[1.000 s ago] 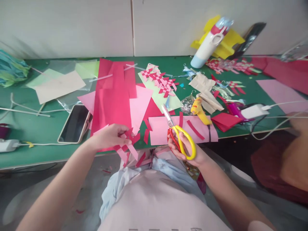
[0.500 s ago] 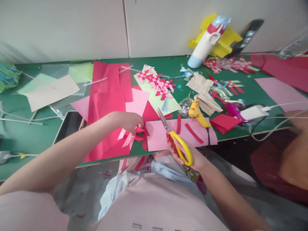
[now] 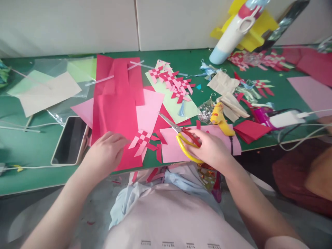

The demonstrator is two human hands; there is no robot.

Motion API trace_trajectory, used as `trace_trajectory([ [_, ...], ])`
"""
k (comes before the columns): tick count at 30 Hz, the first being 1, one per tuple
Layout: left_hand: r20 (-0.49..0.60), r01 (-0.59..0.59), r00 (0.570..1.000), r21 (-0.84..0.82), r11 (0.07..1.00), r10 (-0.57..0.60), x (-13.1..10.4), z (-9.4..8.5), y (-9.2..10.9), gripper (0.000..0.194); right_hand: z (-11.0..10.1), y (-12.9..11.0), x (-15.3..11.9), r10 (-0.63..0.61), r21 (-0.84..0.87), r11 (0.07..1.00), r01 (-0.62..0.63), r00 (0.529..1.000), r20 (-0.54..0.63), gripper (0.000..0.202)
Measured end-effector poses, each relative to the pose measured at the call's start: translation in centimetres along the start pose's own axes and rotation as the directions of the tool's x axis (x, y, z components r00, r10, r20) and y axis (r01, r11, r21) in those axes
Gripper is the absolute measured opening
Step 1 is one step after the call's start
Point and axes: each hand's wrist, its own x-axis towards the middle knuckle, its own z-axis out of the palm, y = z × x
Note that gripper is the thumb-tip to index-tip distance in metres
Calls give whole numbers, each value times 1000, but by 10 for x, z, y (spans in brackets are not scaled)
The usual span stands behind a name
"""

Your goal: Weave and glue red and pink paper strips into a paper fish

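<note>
My right hand [image 3: 212, 148] grips scissors [image 3: 190, 139] with one yellow and one red handle. Their blades point up and left over the pink paper sheet [image 3: 171, 152] and look closed. My left hand [image 3: 110, 150] hovers over the big red paper [image 3: 114, 114], fingers loosely bent and nothing visible in them. Just right of its fingertips lies a woven pink-and-red paper fish [image 3: 142, 138], apart from the hand. Short red paper strips [image 3: 159, 153] lie between the fish and the pink sheet.
More woven fish [image 3: 172, 81] lie on a pale green card. A yellow glue gun [image 3: 219, 114], a white-and-blue bottle [image 3: 230, 34] and a white plug [image 3: 284, 120] with cables are on the right. A phone [image 3: 71, 141] lies left. Another person's arm [image 3: 320, 173] shows at right.
My left hand has moved off the paper fish, back and to the left, exposing the fish. The right hand has turned the scissors so they point further left.
</note>
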Motion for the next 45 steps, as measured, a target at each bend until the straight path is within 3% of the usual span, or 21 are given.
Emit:
trace_trajectory([
  [4, -111, 72, 991, -39, 997, -76, -30, 18, 16, 34, 4, -9, 17, -115, -229, 969, 91, 989, -95, 22],
  [9, -245, 114, 960, -85, 990, -131, -43, 32, 38, 36, 17, -3, 29, -221, -329, 931, 158, 961, -164, 33],
  [16, -161, 173, 971, -52, 983, -180, -44, 41, 51, 40, 31, 6, 35, -260, -330, 925, 190, 948, -183, 34],
  [25, -128, 204, 969, -79, 976, -213, -45, 45, 52, 38, 28, 7, 34, -237, -313, 931, 186, 963, -132, 28],
  [28, -122, 215, 965, -124, 969, -230, -44, 44, 52, 36, 22, 1, 31, -271, -320, 923, 214, 952, -145, 24],
  [31, -126, 248, 952, -215, 945, -278, -43, 43, 51, 34, 20, -12, 24, -361, -246, 914, 323, 924, -126, 21],
  [36, -170, 382, 887, -249, 890, -429, -34, 43, 46, 31, 36, -37, 11, -551, -138, 829, 542, 834, -33, 24],
  [40, -218, 395, 881, -152, 906, -420, -17, 47, 43, 30, 52, -44, 4, -585, -126, 804, 581, 811, 13, 26],
  [45, -220, 385, 890, -104, 917, -399, 4, 55, 48, 43, 60, -43, 2, -571, -178, 804, 567, 820, 35, 29],
])
